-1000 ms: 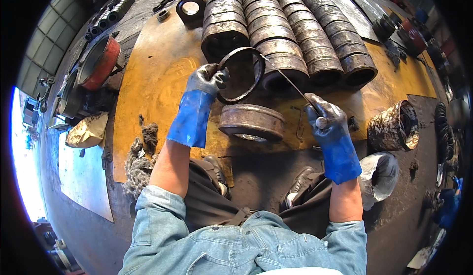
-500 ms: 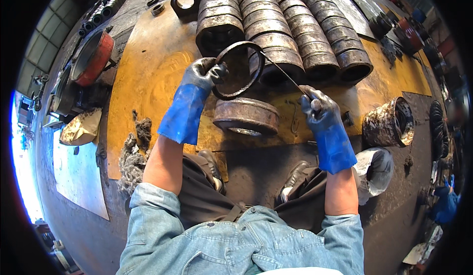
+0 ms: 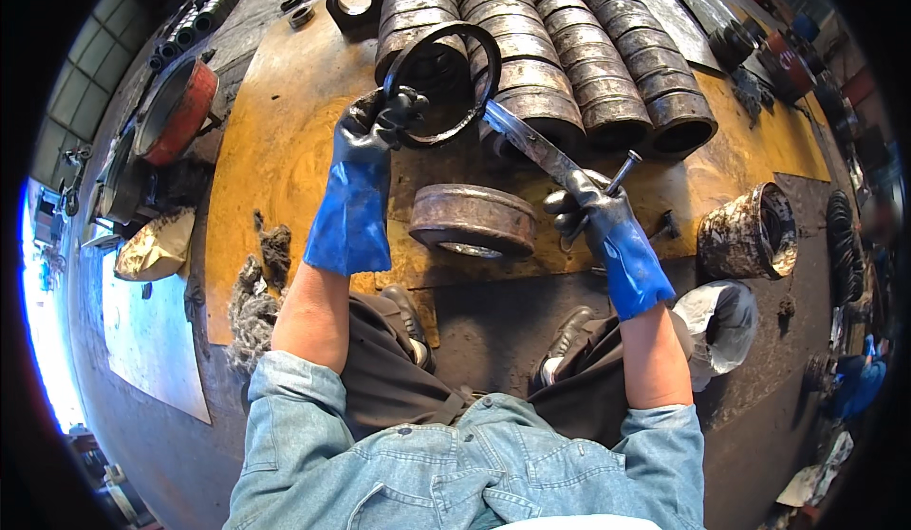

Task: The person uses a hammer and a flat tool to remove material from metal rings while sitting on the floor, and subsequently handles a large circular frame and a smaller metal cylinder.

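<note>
White plastic is forming a rumpled bag [image 3: 733, 326] beside the right leg; its contents are not showing clearly. Just beyond it, a brown-and-white mottled cylinder [image 3: 735, 241] is lying on its side, its dark open end facing right, too shadowed to tell what is inside. Off to the left, a red round vessel [image 3: 193, 108] is leaning, its inside mostly turned from view.

In the gloved right hand [image 3: 598, 209], the fingers are wrapping the near end of a flat metal blade [image 3: 533, 143], and a metal rod with a flared end is sticking up from the same fist. The gloved left hand [image 3: 372, 130] is gripping a thin black ring [image 3: 492, 70] by its lower left edge, fingers curled tight, and holding it up in front of the person. The blade's tip is reaching the ring's right side; whether they are touching, I cannot tell.

Below the hands, a thick brown ring [image 3: 474, 209] is resting on the stained yellow sheet [image 3: 285, 150], which is covering much of the dark floor [image 3: 493, 331]. Grey fluff [image 3: 251, 316] is lying at its left edge. Four rows of rusty cylinders [image 3: 590, 79] are stretching away behind the black ring. Farther left, daylight is glaring through an opening [image 3: 47, 312] below a paned wall [image 3: 81, 84].
</note>
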Motion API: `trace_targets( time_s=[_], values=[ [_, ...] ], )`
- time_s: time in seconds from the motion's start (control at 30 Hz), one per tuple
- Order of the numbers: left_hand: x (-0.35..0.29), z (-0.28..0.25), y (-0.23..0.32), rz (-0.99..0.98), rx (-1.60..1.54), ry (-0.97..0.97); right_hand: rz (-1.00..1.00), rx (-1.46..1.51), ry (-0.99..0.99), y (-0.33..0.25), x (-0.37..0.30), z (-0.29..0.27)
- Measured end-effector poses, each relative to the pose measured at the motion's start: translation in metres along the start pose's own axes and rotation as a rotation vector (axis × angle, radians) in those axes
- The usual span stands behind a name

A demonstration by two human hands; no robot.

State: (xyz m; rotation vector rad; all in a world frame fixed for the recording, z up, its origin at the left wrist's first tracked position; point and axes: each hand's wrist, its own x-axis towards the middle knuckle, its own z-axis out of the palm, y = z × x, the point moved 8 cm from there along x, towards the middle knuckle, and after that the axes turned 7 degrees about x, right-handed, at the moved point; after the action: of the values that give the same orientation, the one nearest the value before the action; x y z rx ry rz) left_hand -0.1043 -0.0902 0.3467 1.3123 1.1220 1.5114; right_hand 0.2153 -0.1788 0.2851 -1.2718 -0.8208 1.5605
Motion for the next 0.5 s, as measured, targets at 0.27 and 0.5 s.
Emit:
trace_targets(
  time_s=[0.27, 0.5],
  values=[
    [0.006, 0.001, -0.004, 0.117, -0.064, 0.028, 0.175, 0.466, 0.027, 0.034, 0.000, 0.015],
    [0.007, 0.006, -0.005, 0.209, -0.100, 0.036, 0.476, 0.885, 0.054, 0.064, -0.002, 0.043]
  ],
)
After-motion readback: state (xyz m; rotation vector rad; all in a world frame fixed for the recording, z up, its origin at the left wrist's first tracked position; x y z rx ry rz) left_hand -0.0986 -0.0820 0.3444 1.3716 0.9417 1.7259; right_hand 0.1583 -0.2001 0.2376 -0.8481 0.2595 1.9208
